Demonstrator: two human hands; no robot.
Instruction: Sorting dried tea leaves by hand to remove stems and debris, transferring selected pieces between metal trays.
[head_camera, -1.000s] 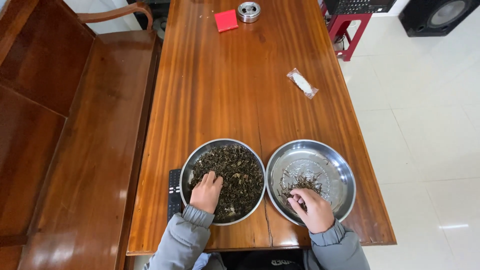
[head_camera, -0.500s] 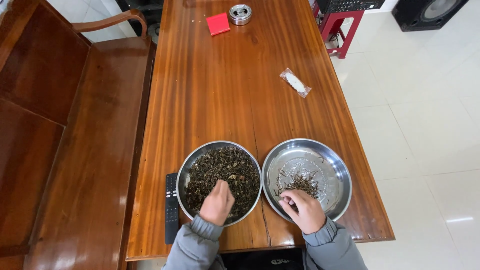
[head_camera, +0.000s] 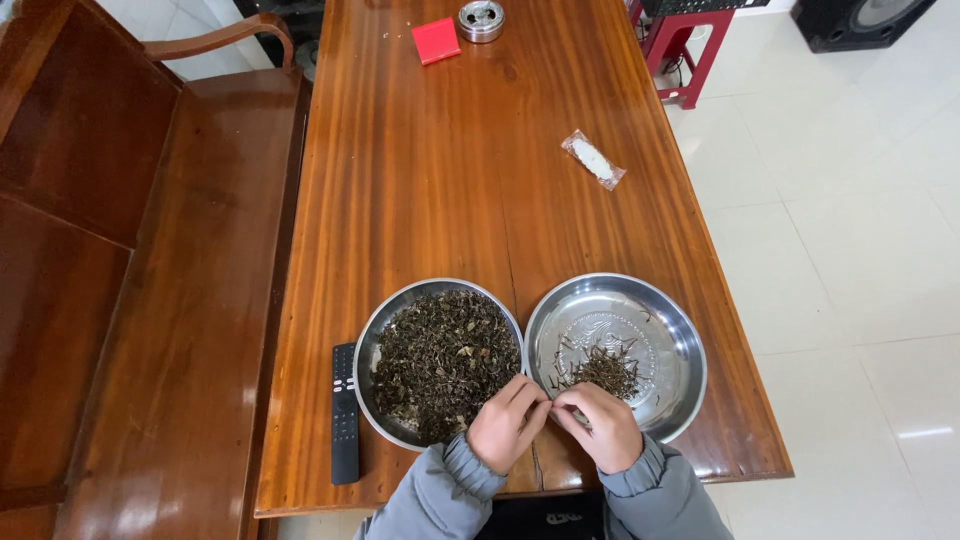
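Dark dried leaves (head_camera: 445, 360) are being pinched between left hand (head_camera: 507, 425) and right hand (head_camera: 598, 428) at the surface's (head_camera: 450, 180) near edge (both grips narrow); bits risk being dropped between bowls.

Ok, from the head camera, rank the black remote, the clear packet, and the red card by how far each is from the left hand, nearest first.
Measured from the left hand:
1. Black remote, just left of the leaf-filled bowl, at the near table edge.
2. Clear packet, mid-table, off to the right.
3. Red card, at the far end, beside the round metal tin.
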